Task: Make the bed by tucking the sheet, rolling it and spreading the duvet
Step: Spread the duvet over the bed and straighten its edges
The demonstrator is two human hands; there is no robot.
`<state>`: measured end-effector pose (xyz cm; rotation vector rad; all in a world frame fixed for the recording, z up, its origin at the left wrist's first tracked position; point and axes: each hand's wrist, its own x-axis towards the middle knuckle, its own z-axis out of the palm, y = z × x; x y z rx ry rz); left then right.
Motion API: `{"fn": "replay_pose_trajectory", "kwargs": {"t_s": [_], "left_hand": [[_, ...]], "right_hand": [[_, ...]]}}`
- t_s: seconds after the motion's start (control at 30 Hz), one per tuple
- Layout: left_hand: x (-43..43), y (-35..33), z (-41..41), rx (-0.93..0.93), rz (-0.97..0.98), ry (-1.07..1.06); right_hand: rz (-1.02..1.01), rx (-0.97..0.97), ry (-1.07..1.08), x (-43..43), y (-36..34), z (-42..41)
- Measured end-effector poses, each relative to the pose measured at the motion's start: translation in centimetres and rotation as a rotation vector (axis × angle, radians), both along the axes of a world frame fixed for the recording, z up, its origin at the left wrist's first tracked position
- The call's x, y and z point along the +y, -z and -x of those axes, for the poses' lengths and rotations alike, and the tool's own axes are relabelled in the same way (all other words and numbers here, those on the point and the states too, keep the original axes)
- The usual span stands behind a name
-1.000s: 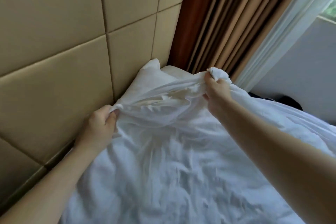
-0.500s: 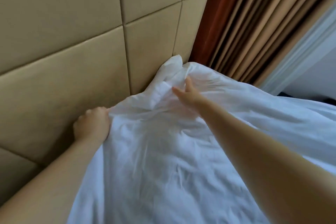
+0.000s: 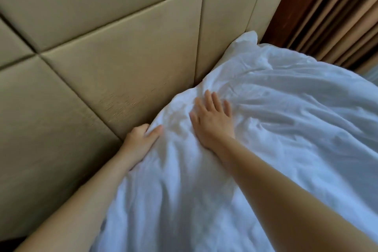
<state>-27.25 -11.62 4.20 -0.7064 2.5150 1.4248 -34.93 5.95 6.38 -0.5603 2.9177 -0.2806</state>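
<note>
Lowered since a second ago, the white duvet (image 3: 276,139) is no longer held up in two bunched fists; it now lies flat, and the right hand (image 3: 212,120) has let go and moved in toward the left hand (image 3: 141,141). Behind it all stands the padded tan headboard (image 3: 102,57), and the duvet runs right up against its base, rumpled and creased. A brown striped curtain (image 3: 337,16) hangs at the far side. One white pillow corner (image 3: 245,41) pokes out where duvet meets headboard. The right hand rests palm down on the cloth, its fingers (image 3: 214,98) straight and slightly spread, smoothing. The left hand sits at the duvet's top edge beside the headboard, thumb (image 3: 155,130) lying on top and the other fingers curled out of sight behind the fold, apparently pinching that edge. I'd guess this is the spreading step, nearly settled at this end. What might spoil it is the left hand dragging the edge sideways while the right presses down, which would pile up fresh creases between them, or a push that shoves the cloth down the gap behind.
</note>
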Motion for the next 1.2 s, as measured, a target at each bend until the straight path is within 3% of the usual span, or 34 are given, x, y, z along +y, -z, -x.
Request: {"fn": "replay_pose_trajectory", "kwargs": {"t_s": [0.13,0.2,0.27,0.37,0.43,0.57,0.63,0.7,0.87,0.93,1.07,1.2], "left_hand": [[-1.3,-1.0,-5.4,0.070,-0.295,-0.069],[-1.0,-1.6,-8.3,0.047,-0.329,-0.073],[-0.5,-1.5,-11.1,0.010,-0.245,-0.096],[-0.7,0.5,-14.6,-0.028,0.011,-0.100],[-1.7,3.9,-16.8,-0.150,0.089,-0.083],[-1.3,7.5,-21.2,-0.257,-0.207,-0.302],[0.3,5.4,-21.9,-0.221,-0.242,-0.325],[0.9,4.3,-22.5,-0.198,-0.157,-0.248],[-0.6,0.6,-24.4,0.109,0.030,-0.295],[-2.9,-0.8,-24.9,0.224,0.234,-0.306],[-6.5,-3.7,-25.4,0.240,0.736,-0.121],[-9.3,-4.8,-26.3,0.266,0.937,-0.121]], "right_hand": [[0.267,0.019,-0.050,0.2,0.8,-6.4],[0.408,0.000,0.031,0.7,1.5,-8.8],[0.468,-0.005,0.088,1.0,2.0,-10.9],[0.475,-0.031,0.086,1.3,2.2,-14.3],[0.464,-0.062,0.062,1.4,2.2,-16.3],[0.392,-0.122,0.004,1.6,2.0,-19.5],[0.336,-0.125,-0.025,1.5,2.2,-20.9],[0.264,-0.135,-0.042,1.5,2.9,-22.1],[0.121,-0.137,-0.023,1.2,3.7,-23.5],[0.101,-0.112,-0.016,0.7,3.5,-23.6],[0.084,-0.035,-0.027,-1.3,2.9,-24.3],[0.185,0.075,-0.073,-4.2,1.9,-25.0]]}}
